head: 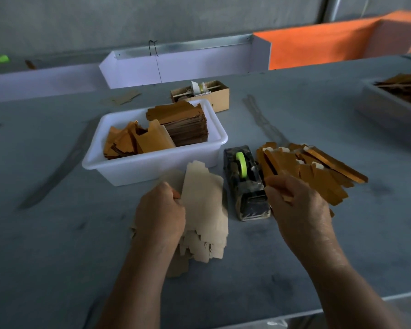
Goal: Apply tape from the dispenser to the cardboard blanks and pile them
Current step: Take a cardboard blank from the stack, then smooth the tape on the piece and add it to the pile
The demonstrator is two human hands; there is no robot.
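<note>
My left hand (160,213) grips a stack of pale cardboard blanks (203,205), plain side up, just in front of the white tub. A black tape dispenser (246,184) with a green roll stands right of that stack. My right hand (297,205) is beside the dispenser's front end, fingers curled over the near edge of a spread pile of golden blanks (318,169) with small tape tabs on them. What the right fingertips pinch is hidden.
A white plastic tub (152,160) behind my left hand holds more golden blanks. A small cardboard box (220,96) sits further back. A grey tray (389,108) with blanks stands at the right edge. The table's front edge (342,307) runs near my forearms.
</note>
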